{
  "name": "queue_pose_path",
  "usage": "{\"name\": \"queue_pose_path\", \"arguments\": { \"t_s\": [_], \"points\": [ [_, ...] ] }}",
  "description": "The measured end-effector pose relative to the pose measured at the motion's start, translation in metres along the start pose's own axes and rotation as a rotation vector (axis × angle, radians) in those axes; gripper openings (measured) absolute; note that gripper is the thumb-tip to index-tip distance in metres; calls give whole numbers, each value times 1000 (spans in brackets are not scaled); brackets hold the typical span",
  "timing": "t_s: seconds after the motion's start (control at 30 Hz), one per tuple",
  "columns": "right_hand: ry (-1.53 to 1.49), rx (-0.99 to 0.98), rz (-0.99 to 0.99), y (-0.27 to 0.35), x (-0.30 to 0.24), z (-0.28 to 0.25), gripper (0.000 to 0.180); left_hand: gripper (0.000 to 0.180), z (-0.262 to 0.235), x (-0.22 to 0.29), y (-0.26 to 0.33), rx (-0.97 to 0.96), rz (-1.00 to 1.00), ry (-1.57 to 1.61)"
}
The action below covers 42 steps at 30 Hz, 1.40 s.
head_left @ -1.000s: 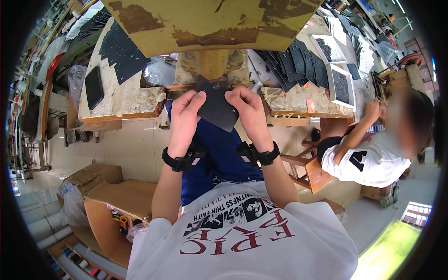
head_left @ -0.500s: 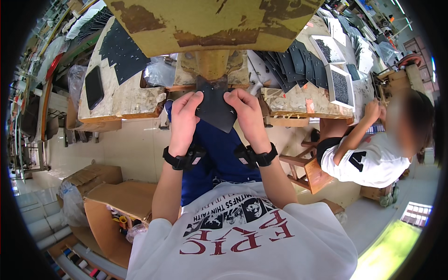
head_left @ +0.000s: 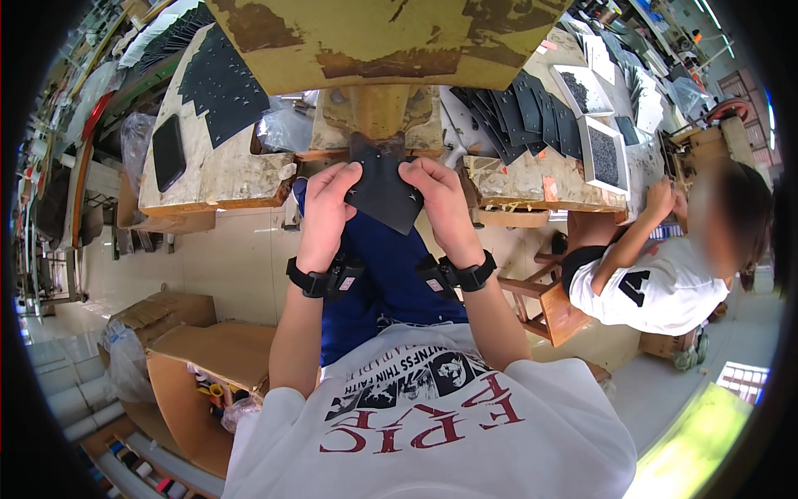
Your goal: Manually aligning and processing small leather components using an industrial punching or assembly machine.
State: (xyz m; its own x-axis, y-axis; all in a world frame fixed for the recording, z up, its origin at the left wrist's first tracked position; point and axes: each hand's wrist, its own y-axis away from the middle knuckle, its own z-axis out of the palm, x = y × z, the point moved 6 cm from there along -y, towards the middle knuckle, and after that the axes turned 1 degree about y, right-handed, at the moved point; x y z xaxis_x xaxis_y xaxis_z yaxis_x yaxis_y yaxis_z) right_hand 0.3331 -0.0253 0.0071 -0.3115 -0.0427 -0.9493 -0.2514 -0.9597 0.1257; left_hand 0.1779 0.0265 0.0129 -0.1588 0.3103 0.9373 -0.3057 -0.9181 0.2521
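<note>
A dark, flat pointed panel (head_left: 384,202), perhaps leather or a similar sheet, is stretched between my hands, with a few small star-shaped marks showing on it. My left hand (head_left: 327,208) pinches its left edge, thumb on top. On the opposite edge my right hand (head_left: 440,201) grips it the same way. The panel's far end lies beneath the yellowish metal neck of a machine (head_left: 378,112), whose big worn cover (head_left: 386,46) hangs over it. What touches the panel there is hidden. Its near corner hangs over my lap.
Star-dotted dark panels (head_left: 223,91) lie spread on the left bench beside a phone (head_left: 169,154). More dark panels (head_left: 519,112) overlap on the right, next to white trays (head_left: 605,158) of small dark pieces. A co-worker (head_left: 657,258) sits at right. An open cardboard box (head_left: 187,399) stands lower left.
The panel has shifted and turned slightly between my fingers, its near edge now a little farther up toward the machine. Both hands keep their hold in nearly the same place.
</note>
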Motion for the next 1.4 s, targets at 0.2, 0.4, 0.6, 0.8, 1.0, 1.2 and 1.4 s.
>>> {"name": "queue_pose_path", "arguments": {
  "t_s": [0.2, 0.4, 0.6, 0.8, 1.0, 1.2, 1.4],
  "points": [
    [-18, -8, -9, 0, 1, -1, 23, 23, 0, 0, 0, -11, -21, 27],
    [5, -11, 18, 0, 3, 0, 22, 23, 2, 0, 0, -29, -19, 51],
    [-39, -17, 26, 0, 4, -1, 22, 22, 2, 0, 0, -26, -30, 41],
    [-29, -13, 40, 0, 4, -1, 22, 22, -1, -3, -2, -31, -33, 42],
    [67, -33, -66, 5, -3, 2, 20, 21, 3, -2, 7, -123, 55, 194],
    [-50, -3, -116, 24, 4, 4, 15, 16, 4, -7, 38, -33, 97, 148],
    [156, -165, -112, 30, 4, 2, 25, 15, -4, -13, 28, -213, 106, -23]
  ]
}}
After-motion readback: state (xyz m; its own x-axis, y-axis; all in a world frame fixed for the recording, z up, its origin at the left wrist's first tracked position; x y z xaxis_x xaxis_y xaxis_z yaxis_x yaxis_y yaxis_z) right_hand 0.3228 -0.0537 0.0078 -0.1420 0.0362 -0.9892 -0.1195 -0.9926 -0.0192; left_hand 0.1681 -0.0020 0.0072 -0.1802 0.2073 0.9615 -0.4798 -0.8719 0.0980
